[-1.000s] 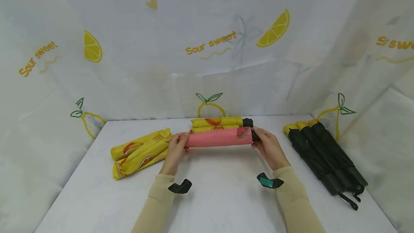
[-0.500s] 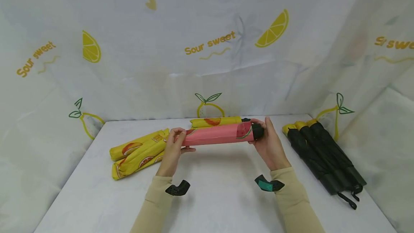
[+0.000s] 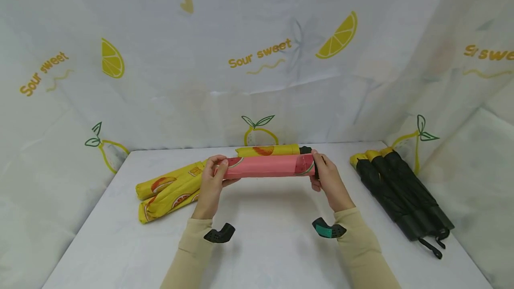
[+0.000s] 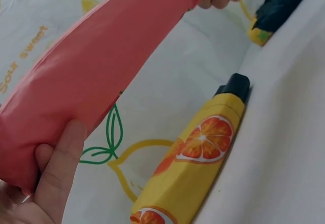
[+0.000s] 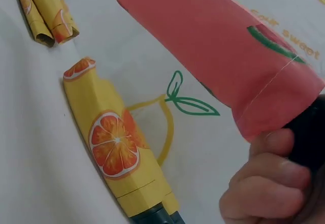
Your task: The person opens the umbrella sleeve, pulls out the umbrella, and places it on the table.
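A folded umbrella [image 3: 265, 167] in a pink sleeve with watermelon print is held level above the table, between both hands. My left hand [image 3: 210, 182] grips its left end, thumb on the near side. At the other end my right hand [image 3: 331, 181] holds the black handle [image 5: 307, 132], fingers curled round it in the right wrist view. Behind the pink umbrella lies a yellow umbrella [image 3: 277, 150] with orange-slice print and a black handle; the wrist views show a second one against it, mostly hidden in the head view.
More yellow umbrellas [image 3: 170, 191] lie slantwise at the left, beside my left hand. Three black folded umbrellas [image 3: 401, 195] with yellow tips and wrist straps lie side by side at the right. A white cloth printed with lemons [image 3: 192, 79] hangs behind the white table [image 3: 265, 244].
The pink umbrella has risen slightly and shifted a little. My right hand spread at the handle end half a second ago, showing the black handle, and now grips it again.
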A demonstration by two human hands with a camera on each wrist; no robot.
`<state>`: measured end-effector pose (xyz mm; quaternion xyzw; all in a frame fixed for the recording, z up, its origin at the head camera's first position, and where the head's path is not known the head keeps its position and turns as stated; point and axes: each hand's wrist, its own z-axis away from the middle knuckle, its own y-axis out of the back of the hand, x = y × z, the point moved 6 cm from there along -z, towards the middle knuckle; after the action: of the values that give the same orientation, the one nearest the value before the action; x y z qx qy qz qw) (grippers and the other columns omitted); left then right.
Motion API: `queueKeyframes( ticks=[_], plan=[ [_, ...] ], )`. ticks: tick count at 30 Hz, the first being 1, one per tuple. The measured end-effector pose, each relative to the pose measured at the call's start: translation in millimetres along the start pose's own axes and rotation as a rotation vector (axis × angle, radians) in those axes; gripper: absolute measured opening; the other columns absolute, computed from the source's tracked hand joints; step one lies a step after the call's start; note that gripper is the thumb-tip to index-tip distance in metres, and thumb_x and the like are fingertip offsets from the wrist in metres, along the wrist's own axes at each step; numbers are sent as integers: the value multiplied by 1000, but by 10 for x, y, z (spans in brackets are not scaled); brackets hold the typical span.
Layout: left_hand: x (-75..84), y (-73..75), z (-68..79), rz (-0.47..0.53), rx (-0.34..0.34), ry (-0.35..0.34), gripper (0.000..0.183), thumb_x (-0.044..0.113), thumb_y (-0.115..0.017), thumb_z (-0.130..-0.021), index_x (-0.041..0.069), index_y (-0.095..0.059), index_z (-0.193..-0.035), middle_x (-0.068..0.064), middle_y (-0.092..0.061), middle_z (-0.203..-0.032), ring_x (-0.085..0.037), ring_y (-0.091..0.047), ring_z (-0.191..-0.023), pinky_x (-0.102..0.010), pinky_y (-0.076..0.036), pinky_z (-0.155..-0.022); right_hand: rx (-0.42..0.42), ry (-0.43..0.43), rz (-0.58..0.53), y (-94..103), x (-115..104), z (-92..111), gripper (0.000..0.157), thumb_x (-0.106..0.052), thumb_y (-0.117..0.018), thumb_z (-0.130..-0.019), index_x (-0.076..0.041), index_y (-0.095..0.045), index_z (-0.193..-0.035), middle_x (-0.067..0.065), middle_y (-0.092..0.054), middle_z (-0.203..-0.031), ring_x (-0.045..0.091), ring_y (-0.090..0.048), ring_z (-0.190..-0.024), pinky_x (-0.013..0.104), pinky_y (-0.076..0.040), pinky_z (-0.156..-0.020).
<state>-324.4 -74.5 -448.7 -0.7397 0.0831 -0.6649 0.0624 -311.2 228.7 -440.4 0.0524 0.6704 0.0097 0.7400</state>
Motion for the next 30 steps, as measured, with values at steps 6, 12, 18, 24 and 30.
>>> queueKeyframes(
  ticks=[6,12,18,24,30],
  plan=[
    [35,-37,23,38,-55,-19,35,24,-56,-105,4,-45,-131,-9,-47,-131,-18,-69,-95,-34,-63,-83,81,29,-32,48,-14,30,58,-71,-49,-94,-13,-52,-98,-6,-41,-58,9,-34,-47,21,-27,-42],
    [57,-101,49,45,-98,-52,33,26,-56,-105,7,-49,-131,-9,-47,-134,-17,-70,-92,-34,-63,-80,143,96,-81,69,-28,38,48,-61,-47,-101,-13,-52,-96,-7,-41,-59,8,-33,-47,21,-28,-42],
    [26,-145,51,54,-119,-22,38,35,-51,-106,13,-47,-137,-10,-51,-130,-16,-61,-76,-33,-63,-67,208,184,-135,76,-102,73,42,-51,-46,-105,-12,-51,-93,-4,-40,-61,10,-30,-46,21,-27,-42],
    [17,-129,56,40,-95,-12,37,37,-53,-105,15,-49,-135,-10,-50,-125,-15,-59,-70,-33,-63,-65,230,185,-105,77,-112,94,40,-49,-45,-105,-12,-54,-93,-4,-42,-61,10,-34,-47,22,-29,-42],
    [35,-125,59,46,-87,-30,37,37,-55,-105,14,-50,-133,-10,-50,-124,-16,-56,-71,-34,-64,-68,251,166,-60,96,-119,97,40,-51,-47,-104,-14,-59,-92,-6,-51,-64,8,-43,-51,20,-38,-44]
  ],
)
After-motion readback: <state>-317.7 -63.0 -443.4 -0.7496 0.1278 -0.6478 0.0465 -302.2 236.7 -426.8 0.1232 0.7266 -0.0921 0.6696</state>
